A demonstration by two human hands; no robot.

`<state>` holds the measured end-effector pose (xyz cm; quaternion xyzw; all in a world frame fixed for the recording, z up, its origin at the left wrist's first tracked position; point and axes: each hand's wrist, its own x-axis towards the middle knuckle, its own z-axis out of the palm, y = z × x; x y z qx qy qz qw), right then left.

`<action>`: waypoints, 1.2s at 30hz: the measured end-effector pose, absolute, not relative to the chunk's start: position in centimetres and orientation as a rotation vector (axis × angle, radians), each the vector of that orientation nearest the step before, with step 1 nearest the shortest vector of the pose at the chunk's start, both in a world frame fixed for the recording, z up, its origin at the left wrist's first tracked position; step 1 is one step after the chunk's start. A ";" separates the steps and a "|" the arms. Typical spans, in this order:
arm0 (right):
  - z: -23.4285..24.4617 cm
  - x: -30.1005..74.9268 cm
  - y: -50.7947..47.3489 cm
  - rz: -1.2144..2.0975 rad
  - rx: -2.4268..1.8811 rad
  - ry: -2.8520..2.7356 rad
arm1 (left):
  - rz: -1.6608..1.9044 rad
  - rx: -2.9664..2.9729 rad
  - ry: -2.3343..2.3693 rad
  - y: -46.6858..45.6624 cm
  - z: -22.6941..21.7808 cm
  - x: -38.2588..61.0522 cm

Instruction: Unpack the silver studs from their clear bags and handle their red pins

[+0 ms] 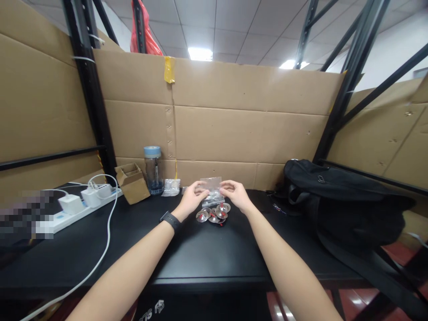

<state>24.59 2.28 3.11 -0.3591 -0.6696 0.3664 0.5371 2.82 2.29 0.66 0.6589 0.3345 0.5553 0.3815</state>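
A clear plastic bag [211, 183] is stretched between both hands over the table. My left hand [192, 196], with a dark watch on its wrist, pinches the bag's left edge. Its right edge is pinched in my right hand [236, 194]. Below it, nearer to me, lies a cluster of small shiny metal discs with raised centres and red bits, like finger cymbals [214, 215]. More crinkled clear plastic [213, 198] shows on the table behind the discs.
On the black table [214, 258], a bottle with a blue lid [153, 171], an open cardboard box [133, 183] and a small plastic packet [171, 187] stand left. A white power strip [80, 209] trails a cable. A black bag [344, 209] lies right. Cardboard walls [247, 116] enclose the back.
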 end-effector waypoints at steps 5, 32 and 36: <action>3.0 24.3 2.2 0.933 -0.869 -1.591 | 1.447 1.676 0.863 2.3 1.0 2.6; 2.3 23.8 2.2 0.871 -1.026 -1.600 | 0.912 2.375 2.173 5.0 0.8 -7.8; 1.9 23.7 2.4 0.899 -0.978 -1.655 | 0.640 2.318 2.155 6.2 -1.1 -9.7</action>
